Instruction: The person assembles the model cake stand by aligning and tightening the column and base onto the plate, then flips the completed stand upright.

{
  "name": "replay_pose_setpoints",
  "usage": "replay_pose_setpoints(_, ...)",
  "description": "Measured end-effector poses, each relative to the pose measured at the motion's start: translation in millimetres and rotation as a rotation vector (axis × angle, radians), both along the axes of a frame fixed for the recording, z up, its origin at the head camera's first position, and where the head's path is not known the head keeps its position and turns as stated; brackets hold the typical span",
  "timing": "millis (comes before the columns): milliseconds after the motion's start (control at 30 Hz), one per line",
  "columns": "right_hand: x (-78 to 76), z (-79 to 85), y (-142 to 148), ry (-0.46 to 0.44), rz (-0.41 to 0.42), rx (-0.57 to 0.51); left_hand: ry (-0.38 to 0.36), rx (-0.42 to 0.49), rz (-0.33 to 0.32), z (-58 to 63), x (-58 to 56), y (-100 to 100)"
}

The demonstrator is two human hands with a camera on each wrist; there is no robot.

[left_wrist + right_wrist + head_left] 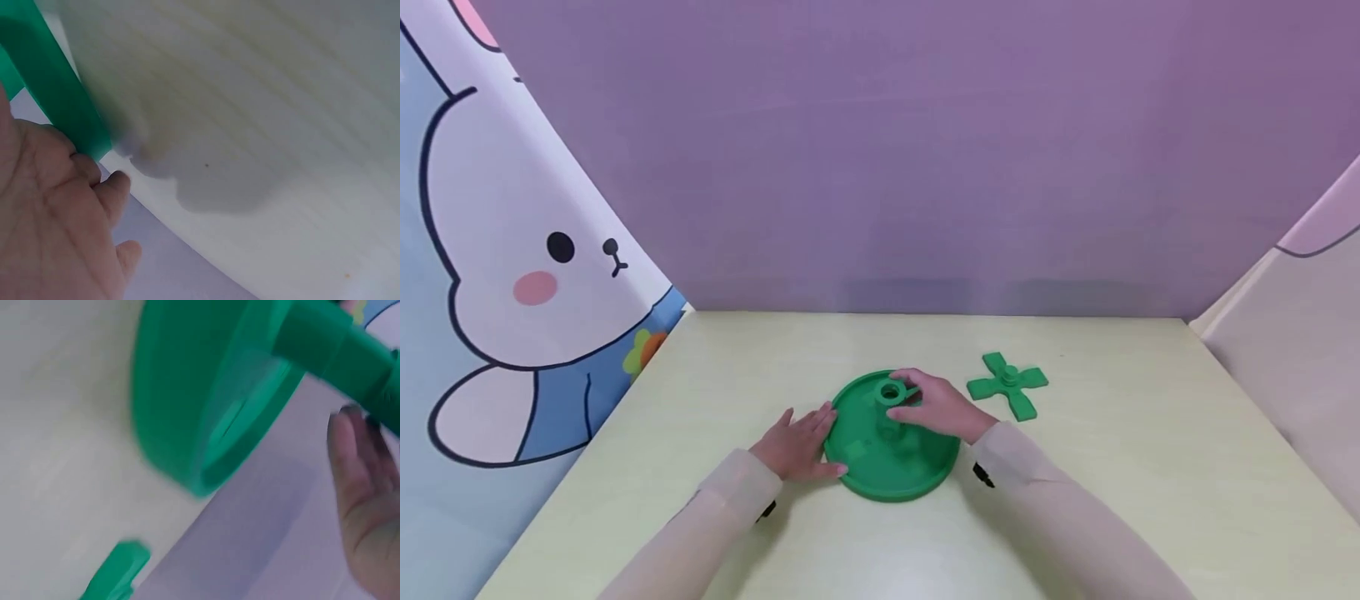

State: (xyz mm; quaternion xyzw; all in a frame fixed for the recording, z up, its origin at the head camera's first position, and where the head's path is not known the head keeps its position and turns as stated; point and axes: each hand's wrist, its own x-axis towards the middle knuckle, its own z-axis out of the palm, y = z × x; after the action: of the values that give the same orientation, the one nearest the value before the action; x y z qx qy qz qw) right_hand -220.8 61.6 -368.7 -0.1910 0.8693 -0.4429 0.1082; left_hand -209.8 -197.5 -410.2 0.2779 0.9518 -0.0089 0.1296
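A round green plastic tray (880, 479) with a raised rim lies on the table. From its middle rises a short green tube (890, 392) with a ring-shaped top. My right hand (943, 408) holds the tube, thumb on the near side and fingers on the far side. Seen from the right wrist, the green tube (334, 353) stands out from the tray, with fingers close against it. My left hand (801, 446) rests at the tray's left rim, fingers spread and fairly straight. The left wrist view shows the palm beside the green rim (78, 106).
Behind and right of the tray lies a green four-armed cross piece (1011, 377) with a round knob at its centre. The pale table (1150, 467) ends at a purple backdrop (910, 167). A cartoon-printed cloth (512, 225) hangs at the left.
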Motion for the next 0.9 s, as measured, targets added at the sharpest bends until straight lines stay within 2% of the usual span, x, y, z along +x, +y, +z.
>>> replay_pose_setpoints(67,-0.7,2.2,9,-0.032,0.034,-0.011,0.008,0.001,-0.003,2.0,2.5,-1)
replay_pose_setpoints(167,-1.9,3.2,28,-0.041,0.021,-0.022,0.008,0.007,-0.011,5.3,4.8,0)
replay_pose_setpoints(367,-7.0,-3.3,68,0.009,-0.087,0.045,0.008,-0.015,-0.022,13.5,7.3,3)
replay_pose_setpoints(500,-7.5,-7.0,89,0.009,-0.153,0.09,0.019,-0.027,-0.027,8.2,5.0,1)
replay_pose_setpoints(733,-5.8,-8.4,119,0.021,-0.176,0.11,-0.002,-0.016,-0.013,6.1,4.2,1)
replay_pose_setpoints(900,-10.2,-5.5,138,0.042,-0.194,0.154,-0.005,-0.031,-0.013,6.2,3.2,4)
